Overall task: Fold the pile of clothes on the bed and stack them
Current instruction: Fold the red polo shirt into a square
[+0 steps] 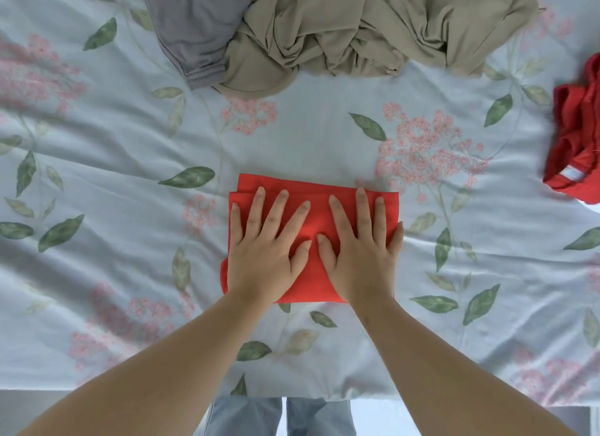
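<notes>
Both hands, left hand (263, 250) and right hand (360, 253), press flat with straight fingers on the folded orange garment (313, 221), near the bed (97, 143) edge; next likely means fetching the beige garment (357, 29) beyond it.

Folded red garment (319, 214) — crumpled pile (341, 29) beyond

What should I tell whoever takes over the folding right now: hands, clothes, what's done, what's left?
Left hand: fingers straight, pressing flat on the orange cloth.
Right hand: the same, beside it.
Orange cloth: folded, on the bed, near side.
Grey garment and beige garment: crumpled, touching, far side.
Red garment: crumpled, right edge.
Done: orange cloth folded.
Left: fold the other three, stack all four.
</notes>
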`<state>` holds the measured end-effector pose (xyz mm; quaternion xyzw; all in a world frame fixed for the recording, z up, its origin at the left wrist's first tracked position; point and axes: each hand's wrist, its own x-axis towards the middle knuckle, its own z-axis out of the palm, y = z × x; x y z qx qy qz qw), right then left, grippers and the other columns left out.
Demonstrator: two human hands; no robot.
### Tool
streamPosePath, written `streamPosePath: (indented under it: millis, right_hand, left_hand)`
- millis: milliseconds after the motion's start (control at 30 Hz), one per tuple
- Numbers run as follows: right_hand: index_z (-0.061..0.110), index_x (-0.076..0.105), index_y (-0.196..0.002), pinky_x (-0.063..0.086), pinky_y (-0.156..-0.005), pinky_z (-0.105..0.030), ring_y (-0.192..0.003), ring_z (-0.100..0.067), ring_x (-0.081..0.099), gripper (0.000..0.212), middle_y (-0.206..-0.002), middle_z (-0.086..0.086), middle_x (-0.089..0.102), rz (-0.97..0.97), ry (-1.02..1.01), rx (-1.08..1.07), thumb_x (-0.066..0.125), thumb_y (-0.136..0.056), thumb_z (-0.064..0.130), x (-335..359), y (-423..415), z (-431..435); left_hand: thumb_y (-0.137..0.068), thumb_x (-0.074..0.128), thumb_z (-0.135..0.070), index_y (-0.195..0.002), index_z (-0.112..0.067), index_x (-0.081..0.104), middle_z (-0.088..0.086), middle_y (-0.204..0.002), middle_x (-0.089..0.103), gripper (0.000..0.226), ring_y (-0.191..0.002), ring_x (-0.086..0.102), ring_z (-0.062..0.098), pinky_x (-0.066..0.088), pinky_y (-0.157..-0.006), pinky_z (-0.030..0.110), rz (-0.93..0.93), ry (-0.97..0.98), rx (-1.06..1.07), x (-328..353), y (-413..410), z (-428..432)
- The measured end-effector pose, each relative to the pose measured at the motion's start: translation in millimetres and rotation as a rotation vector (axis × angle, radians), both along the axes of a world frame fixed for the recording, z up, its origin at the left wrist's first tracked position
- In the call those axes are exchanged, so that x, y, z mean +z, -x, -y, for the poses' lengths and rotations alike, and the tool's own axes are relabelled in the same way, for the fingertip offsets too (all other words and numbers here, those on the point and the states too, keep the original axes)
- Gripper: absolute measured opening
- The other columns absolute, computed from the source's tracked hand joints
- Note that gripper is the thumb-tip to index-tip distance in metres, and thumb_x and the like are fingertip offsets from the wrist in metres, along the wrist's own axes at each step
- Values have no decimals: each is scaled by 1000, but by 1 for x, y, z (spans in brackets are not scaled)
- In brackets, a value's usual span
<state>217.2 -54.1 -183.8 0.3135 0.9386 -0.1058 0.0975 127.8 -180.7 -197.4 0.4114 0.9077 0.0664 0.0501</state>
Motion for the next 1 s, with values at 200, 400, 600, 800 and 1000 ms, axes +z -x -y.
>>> streamPosePath:
  millis: [200, 400, 600, 800, 1000]
  right_hand:
    - [35, 29, -141, 33, -98, -65, -136, -33, 25, 59, -150, -9, 37, -97, 8, -30, 34, -86, 56, -16, -3, -2]
    - [26, 19, -150, 21, -113, -49, -143, -23, 18, 79, -157, -7, 21, -184, 196, -300, 35, -83, 65, 4, -21, 0]
    - [45, 14, -147, 34, -101, -38, -129, -20, 34, 77, -148, 5, 31, -227, 576, -645, 61, -86, 45, 35, -35, 8]
    - [34, 24, -146, 38, -94, -25, -117, -10, 44, 84, -137, 12, 38, -386, 937, -796, 74, -80, 23, 77, -19, -11]
    - [36, 23, -145, 37, -87, -21, -113, -7, 43, 84, -129, 17, 35, -556, 909, -820, 74, -80, 20, 145, -32, -35]
  left_hand:
    - [-91, 36, -45, -139, -30, 37, 6, -144, 44, 50, -138, 27, 33, 17, -111, 57, -48, -48, -5, -11, -2, -2]
    - [-83, 33, -65, -141, -32, 36, 11, -148, 35, 67, -131, 33, 35, 31, -103, 53, 217, -40, 540, 13, -8, 10]
    - [-75, 76, -36, -143, -20, 26, 2, -132, 46, 86, -110, 54, 18, 42, -88, 27, 840, -429, 972, 48, 4, 9]
    - [-59, 85, -41, -101, -16, 68, 7, -96, 72, 52, -87, 69, 26, 53, -86, 40, 1355, -331, 1007, 92, 43, 15]
    - [-68, 78, -38, -107, -23, 66, 5, -99, 73, 43, -93, 69, 27, 54, -82, 45, 1529, -403, 878, 160, 52, -10]
